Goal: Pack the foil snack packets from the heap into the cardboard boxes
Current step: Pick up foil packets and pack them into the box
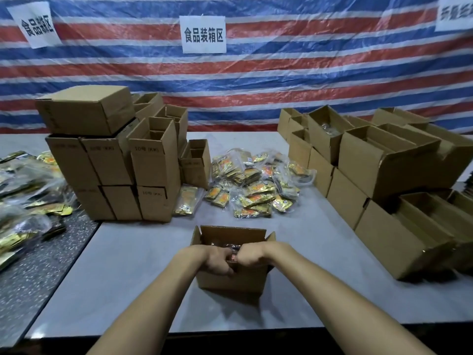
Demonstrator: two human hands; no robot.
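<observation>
Grey tabletop [122, 283] spreads wide either side of your open box [230, 281]; your left hand [217, 260] and right hand [252, 256] curl over its near rim, gripping it; the packet heap [256, 183] lies beyond, between stacked boxes [110, 165] and open cartons [384, 172].

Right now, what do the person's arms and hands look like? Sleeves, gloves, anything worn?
Left hand and right hand: no gloves, no ring visible. Left arm and right arm are bare to the frame's bottom edge; no sleeves, watch or band in view.
</observation>
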